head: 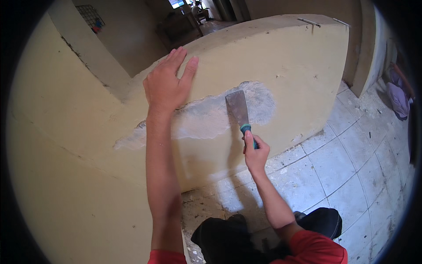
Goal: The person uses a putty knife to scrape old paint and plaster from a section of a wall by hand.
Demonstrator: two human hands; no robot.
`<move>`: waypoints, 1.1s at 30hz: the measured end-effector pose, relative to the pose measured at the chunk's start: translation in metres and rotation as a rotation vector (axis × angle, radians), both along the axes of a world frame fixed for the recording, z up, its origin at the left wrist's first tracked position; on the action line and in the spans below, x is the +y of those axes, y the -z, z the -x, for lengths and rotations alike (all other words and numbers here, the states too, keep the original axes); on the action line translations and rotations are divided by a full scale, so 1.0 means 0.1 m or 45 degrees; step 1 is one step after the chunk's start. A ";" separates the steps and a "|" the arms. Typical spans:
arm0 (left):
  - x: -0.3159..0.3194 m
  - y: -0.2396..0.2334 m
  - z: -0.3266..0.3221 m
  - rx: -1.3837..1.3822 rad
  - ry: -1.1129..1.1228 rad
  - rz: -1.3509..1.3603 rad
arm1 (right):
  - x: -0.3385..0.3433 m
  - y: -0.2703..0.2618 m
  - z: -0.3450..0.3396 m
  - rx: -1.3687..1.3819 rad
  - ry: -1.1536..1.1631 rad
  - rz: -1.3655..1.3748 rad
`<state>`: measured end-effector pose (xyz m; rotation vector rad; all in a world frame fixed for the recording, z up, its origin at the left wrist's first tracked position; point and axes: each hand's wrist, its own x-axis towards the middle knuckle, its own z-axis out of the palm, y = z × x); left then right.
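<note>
My right hand [256, 153] grips the dark green handle of a putty knife [238, 106]. Its broad metal blade points up and lies over a bare grey patch [204, 117] where the paint is gone. Pale yellow paint covers the rest of the low wall [296, 62], and the patch has a ragged edge. Higher up and to the left, my left hand [168, 77] rests on the wall near its top edge, holding nothing, with the thumb apart from the fingers. My left forearm hides part of the patch. Whether the blade's tip presses on the wall, I cannot tell.
Two thin white sticks [309, 22] lie on the wall's top ledge. Paint flakes litter the tiled floor [343, 155] beside my dark-trousered legs [227, 241]. A purple bag [398, 99] stands at the far right. In the room behind, a person [199, 12] sits.
</note>
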<state>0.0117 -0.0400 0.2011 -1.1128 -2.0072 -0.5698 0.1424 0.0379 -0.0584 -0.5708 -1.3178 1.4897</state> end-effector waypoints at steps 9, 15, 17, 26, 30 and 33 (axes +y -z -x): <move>0.01 0.00 -0.09 -0.133 -0.080 -0.047 | -0.07 0.30 0.01 -0.012 0.099 0.050; 0.01 -0.01 -0.07 -0.063 -0.048 -0.073 | 0.08 0.27 0.08 -0.048 0.119 -0.049; 0.02 0.04 -0.03 -0.071 -0.024 -0.100 | -0.03 0.30 0.06 -0.014 0.079 0.069; 0.06 0.09 -0.01 0.011 -0.031 -0.101 | 0.05 0.40 0.04 -0.075 0.114 0.041; 0.03 0.01 -0.04 -0.003 -0.087 -0.070 | 0.10 -0.11 -0.01 -0.064 -0.031 0.151; 0.04 0.10 0.02 0.020 -0.041 -0.124 | 0.12 0.18 0.02 -0.060 -0.026 0.104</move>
